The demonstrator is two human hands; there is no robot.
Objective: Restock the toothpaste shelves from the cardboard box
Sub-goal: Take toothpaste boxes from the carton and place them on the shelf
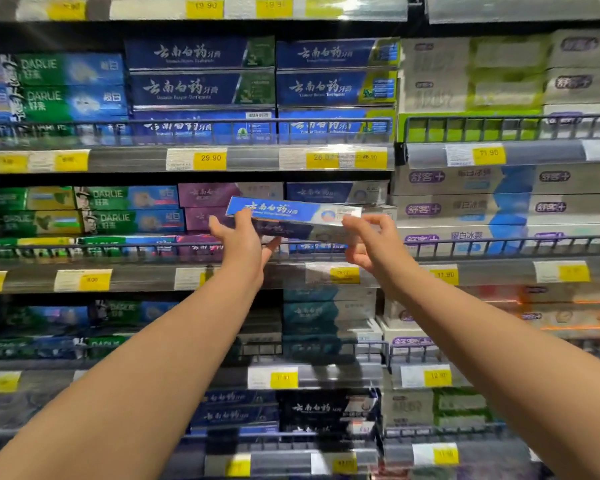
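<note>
Both hands are holding one long rectangular blue toothpaste carton (284, 211), glossy card with a white end, tilted slightly and hovering just above the dark wire shelf rail (118, 249) of the middle shelf. The left hand (241, 240) is cupping its left end, fingers curling onto it. The right hand (373, 242) is pinching the right end. Purple cartons (205, 195) are sitting stacked just behind.

1. The left hand (239, 244) covers the lower left corner of the box (291, 213).
2. The right hand's (371, 244) contact with the box end is blurred.
3. Both forearms run off the bottom edge.
4. The lower price tags (283, 378) are too blurred to read.
</note>
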